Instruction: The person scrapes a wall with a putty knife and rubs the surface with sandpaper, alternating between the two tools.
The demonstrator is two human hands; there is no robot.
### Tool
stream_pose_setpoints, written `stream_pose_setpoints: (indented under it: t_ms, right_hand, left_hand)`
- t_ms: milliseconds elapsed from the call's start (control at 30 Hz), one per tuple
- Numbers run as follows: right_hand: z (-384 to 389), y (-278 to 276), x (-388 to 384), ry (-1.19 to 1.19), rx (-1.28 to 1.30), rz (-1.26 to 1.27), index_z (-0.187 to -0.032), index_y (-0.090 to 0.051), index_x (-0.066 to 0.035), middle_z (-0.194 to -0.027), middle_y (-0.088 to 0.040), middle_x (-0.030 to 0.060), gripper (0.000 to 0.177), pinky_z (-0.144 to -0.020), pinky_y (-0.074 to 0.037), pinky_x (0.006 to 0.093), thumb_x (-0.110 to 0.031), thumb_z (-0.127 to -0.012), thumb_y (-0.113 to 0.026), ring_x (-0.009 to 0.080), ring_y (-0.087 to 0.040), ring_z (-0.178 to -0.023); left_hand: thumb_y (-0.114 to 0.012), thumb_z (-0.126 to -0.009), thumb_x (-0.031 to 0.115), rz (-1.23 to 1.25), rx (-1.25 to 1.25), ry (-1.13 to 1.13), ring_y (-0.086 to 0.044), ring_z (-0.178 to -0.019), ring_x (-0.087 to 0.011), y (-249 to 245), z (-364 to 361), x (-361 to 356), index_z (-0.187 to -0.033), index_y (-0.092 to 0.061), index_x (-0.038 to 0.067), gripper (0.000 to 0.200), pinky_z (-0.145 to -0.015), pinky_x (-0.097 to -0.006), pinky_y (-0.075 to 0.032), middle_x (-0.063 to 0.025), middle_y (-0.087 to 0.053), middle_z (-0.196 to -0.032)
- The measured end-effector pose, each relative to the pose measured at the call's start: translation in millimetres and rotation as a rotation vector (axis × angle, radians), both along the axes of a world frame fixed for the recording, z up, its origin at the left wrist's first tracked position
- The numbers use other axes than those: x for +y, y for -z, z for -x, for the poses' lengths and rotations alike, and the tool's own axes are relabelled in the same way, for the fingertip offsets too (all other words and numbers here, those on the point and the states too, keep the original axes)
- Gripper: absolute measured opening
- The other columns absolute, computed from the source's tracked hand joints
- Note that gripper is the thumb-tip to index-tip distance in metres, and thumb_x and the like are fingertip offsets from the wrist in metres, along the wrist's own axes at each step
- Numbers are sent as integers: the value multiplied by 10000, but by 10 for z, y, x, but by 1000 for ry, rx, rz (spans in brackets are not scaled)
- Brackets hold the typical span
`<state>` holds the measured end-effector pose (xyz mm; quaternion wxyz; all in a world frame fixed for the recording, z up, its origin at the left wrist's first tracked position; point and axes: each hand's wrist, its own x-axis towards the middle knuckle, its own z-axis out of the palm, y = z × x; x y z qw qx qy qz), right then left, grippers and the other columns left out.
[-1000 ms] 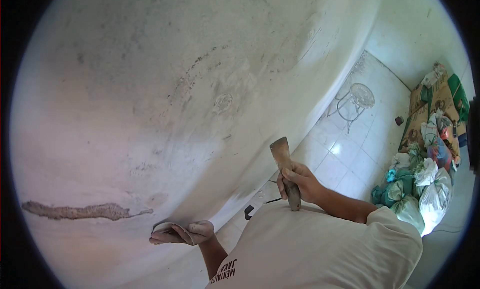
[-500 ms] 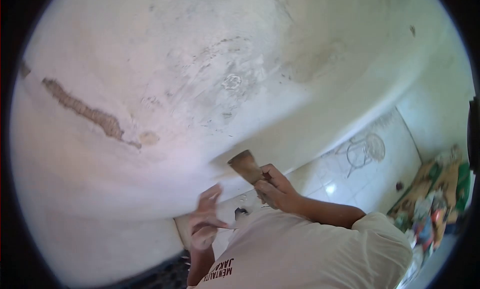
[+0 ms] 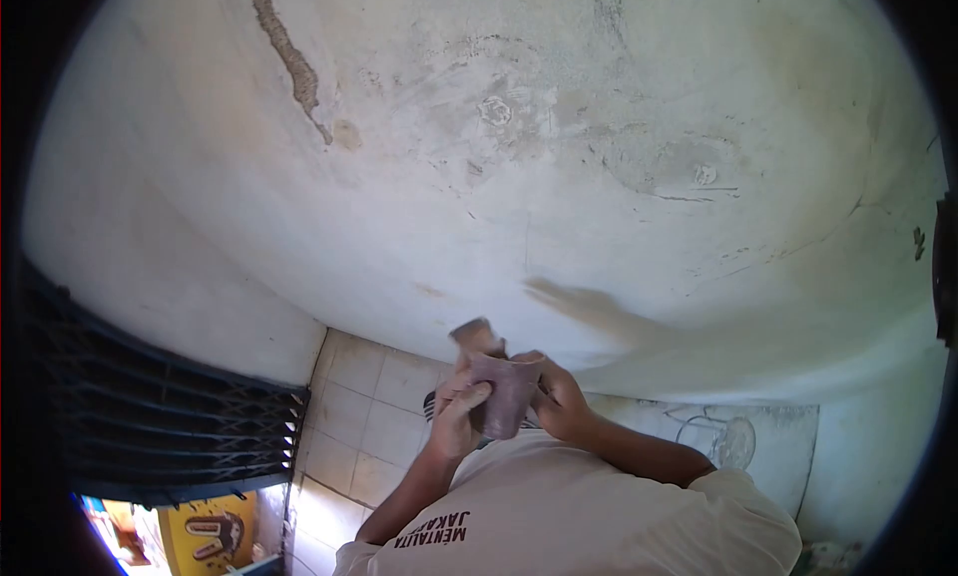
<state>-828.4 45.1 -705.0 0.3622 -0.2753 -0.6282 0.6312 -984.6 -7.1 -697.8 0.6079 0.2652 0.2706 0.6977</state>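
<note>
L hand [image 3: 455, 423] pinching curved purplish sheet [image 3: 509, 401], thumb pressing on near face. Sheet sitting betw. both hands, nr shirt [image 3: 559, 506]. R hand [image 3: 562, 401] curling at sheet's R edge; grip mostly hidden, can't tell how far closed. Scraper blade [image 3: 472, 331] poking out behind sheet, wall [image 3: 619, 267] rising beyond.

one scraper [image 3: 472, 331], one sheet [image 3: 510, 396], one stool [image 3: 736, 443], one gate [image 3: 170, 401]

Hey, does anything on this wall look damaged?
Yes: a jagged gash at the picture's upper left, where rough, brownish material shows through the pale wall. Dark scuffs also mark it further right.
</note>
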Motion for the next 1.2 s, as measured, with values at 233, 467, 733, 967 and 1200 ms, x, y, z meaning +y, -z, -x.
stream_pose_setpoints:
  t_ms: [233,467,733,967,1200]
  right_hand:
    - [-325,204,-87,-3,207,537,-1086,-604,-26,-1077,-623,81,336,-883,-434,352,-274,-973,-407,188,-572,-935]
    - [-590,-120,22,125,237,408,-1105,-622,-18,-1057,-635,34,287,-877,-440,296,-242,-926,-640,99,-559,-960]
    - [-1858,-144,563,638,224,-189,-1273,-499,6,-1189,-556,70,343,-962,-408,321,-111,-951,-510,150,-525,-1079]
    - [-2520,-442,672,716,126,-347,-1110,-550,38,-1059,-570,51,377,-906,-405,308,-269,-908,-632,141,-523,-994]
    - [-2543,-482,722,674,92,-333,-934,-562,-5,-913,-559,15,375,-813,-437,306,-360,-881,-671,115,-520,-877]
  left_hand:
    - [-557,-948,145,166,-56,-37,-598,-912,-129,93,-249,-94,-1011,-636,12,167,-806,-286,-466,-43,-648,-983]
    - [-499,-972,75,-90,540,102,-593,-810,-107,-179,-321,124,-1315,-488,-5,352,-700,-265,-489,-90,-625,-1086]
    - [-433,-998,121,108,528,-120,-481,-501,-95,-220,-252,398,-1420,-306,26,451,-437,-244,-424,-168,-607,-865]
    - [-503,-991,313,317,593,-206,-426,-406,-72,-49,-85,902,-836,-522,30,323,-398,-227,-347,-36,-531,-560]
    - [-527,-977,347,366,663,-162,-392,-398,-65,-145,39,983,-823,-551,26,357,-395,-240,-323,-12,-500,-519]
